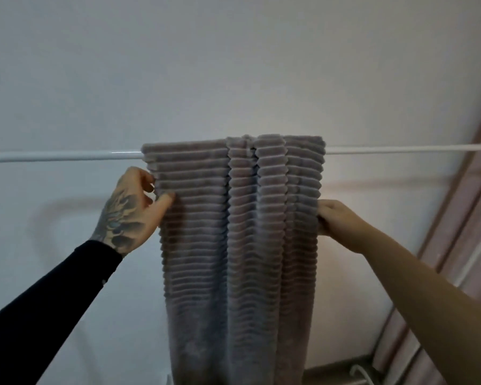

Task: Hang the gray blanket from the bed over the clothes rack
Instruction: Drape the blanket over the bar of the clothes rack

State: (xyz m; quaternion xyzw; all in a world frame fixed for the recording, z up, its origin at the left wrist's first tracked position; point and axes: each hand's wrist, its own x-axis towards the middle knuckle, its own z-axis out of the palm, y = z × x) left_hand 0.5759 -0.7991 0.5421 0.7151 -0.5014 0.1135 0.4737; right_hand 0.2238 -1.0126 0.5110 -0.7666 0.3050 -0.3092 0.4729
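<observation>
Head view shows the soft, limp gray blanket [233, 218] draped over the rack bar [53, 156], left hand [131, 212] and right hand [342, 223] pinching its side edges, the best holds.

— How much of the gray blanket [233, 232] could you see?
— Not its bottom; the lower edge of the picture cut it off. It also hid the middle of the white rack bar [61, 156], and both bar ends ran out of frame.
— And the hands?
— The right hand [338, 223] had its fingertips buried behind the blanket's right edge. The left hand [131, 209] showed its thumb, but some fingertips vanished into the left edge.
— Anything low down?
— A blurred white hook [360, 369] in the bottom right corner, too dim to identify.
</observation>
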